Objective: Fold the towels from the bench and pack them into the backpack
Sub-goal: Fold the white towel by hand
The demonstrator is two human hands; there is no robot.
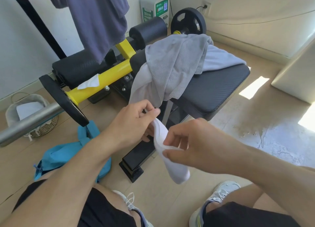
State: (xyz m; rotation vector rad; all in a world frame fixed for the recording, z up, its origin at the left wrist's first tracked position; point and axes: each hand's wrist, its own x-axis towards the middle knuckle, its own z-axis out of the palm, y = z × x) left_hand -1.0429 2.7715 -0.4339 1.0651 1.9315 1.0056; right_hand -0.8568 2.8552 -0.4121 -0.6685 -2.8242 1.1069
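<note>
While the person crouches in front of the counter (213,90), both hands hold one small white towel (170,156) in the air between the knees; the left hand (134,122) pinches the upper end of it between thumb and fingers, and the right hand (189,144) pinches its side edge lower down, with the fingers curled on the cloth; the lower part of the white towel hangs free, above the floor and in front of the black foot of the counter. On the padded black top of the counter lies a grey towel (177,61), crumpled; it lies over a pale lavender towel (219,57), which spreads flat to the right and also hangs down over the near left edge of the counter. The blue backpack (71,151) lies on the floor to the left, partly hidden behind the left forearm; it is well apart from the towels on the counter. Behind it a barbell (30,119) with a black plate crosses the left side, and a woven basket (32,114) stands on the floor just beside the bar. A dark blue cloth (98,20) hangs from a black frame at the top; a white tissue (89,84) rests on the yellow tube of the machine.
</note>
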